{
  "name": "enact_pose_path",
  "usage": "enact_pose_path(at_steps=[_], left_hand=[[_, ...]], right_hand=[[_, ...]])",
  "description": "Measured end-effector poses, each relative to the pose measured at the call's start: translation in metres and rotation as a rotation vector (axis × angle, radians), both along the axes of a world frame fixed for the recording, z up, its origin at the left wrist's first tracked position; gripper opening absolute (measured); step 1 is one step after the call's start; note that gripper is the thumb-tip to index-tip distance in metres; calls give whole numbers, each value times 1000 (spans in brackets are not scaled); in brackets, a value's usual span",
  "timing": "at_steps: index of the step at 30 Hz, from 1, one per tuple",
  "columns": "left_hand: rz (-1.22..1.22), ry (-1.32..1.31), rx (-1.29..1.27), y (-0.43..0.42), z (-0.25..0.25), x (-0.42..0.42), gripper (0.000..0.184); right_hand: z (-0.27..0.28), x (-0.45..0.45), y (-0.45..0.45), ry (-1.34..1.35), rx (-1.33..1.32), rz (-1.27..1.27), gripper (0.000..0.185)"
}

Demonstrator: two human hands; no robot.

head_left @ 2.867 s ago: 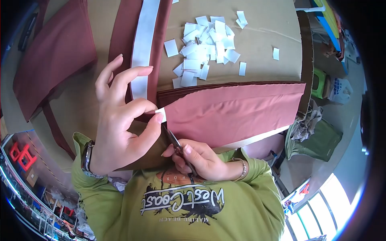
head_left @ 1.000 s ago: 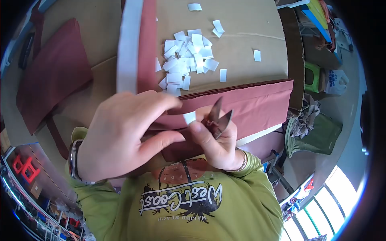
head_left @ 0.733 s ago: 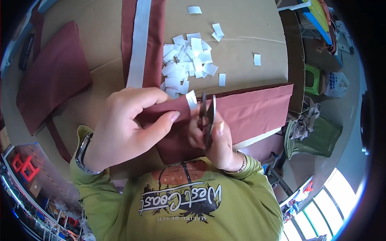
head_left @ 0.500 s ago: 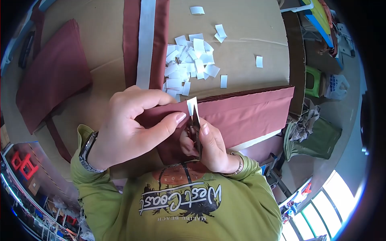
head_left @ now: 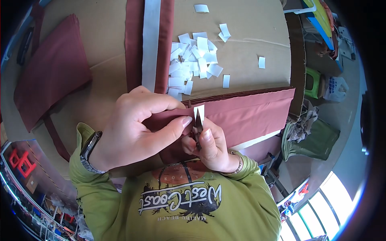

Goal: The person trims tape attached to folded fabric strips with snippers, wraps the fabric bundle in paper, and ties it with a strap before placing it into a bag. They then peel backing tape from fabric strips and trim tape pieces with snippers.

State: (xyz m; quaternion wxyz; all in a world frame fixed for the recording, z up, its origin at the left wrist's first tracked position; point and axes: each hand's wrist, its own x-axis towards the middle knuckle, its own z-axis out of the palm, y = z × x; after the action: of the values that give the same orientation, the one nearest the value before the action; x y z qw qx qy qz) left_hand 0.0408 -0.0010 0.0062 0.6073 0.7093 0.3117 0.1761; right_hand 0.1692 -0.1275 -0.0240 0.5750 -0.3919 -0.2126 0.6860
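My left hand (head_left: 140,126) pinches the edge of a mauve-red fabric piece (head_left: 169,116) between thumb and index finger. At that edge a small white tab (head_left: 200,111) sticks out to the right. My right hand (head_left: 211,146) is closed around dark scissors (head_left: 198,122), whose blades point up at the tab, one of them in front of it. Several stacked red fabric pieces (head_left: 253,114) lie just beyond my right hand. Small white paper pieces (head_left: 197,58) form a loose pile above both hands.
A red fabric strip with a pale band (head_left: 151,44) runs up from my left hand. More dark red fabric (head_left: 56,68) lies at the left on the brown cardboard surface (head_left: 108,24). At the right are a green stool (head_left: 312,82), a plastic bag (head_left: 336,88) and green cloth (head_left: 313,140).
The white tab went from my left fingers to my right hand, then appeared at the fabric edge. My left hand took hold of that fabric. The scissors swung upright and their blades came to the tab.
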Motion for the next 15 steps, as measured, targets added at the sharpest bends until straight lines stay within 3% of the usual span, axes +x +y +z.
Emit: enact_pose_path(at_steps=[15], left_hand=[[-54,-26,32,-1,-1,-2,10]], right_hand=[[0,0,-3,18,-31,-9,22]])
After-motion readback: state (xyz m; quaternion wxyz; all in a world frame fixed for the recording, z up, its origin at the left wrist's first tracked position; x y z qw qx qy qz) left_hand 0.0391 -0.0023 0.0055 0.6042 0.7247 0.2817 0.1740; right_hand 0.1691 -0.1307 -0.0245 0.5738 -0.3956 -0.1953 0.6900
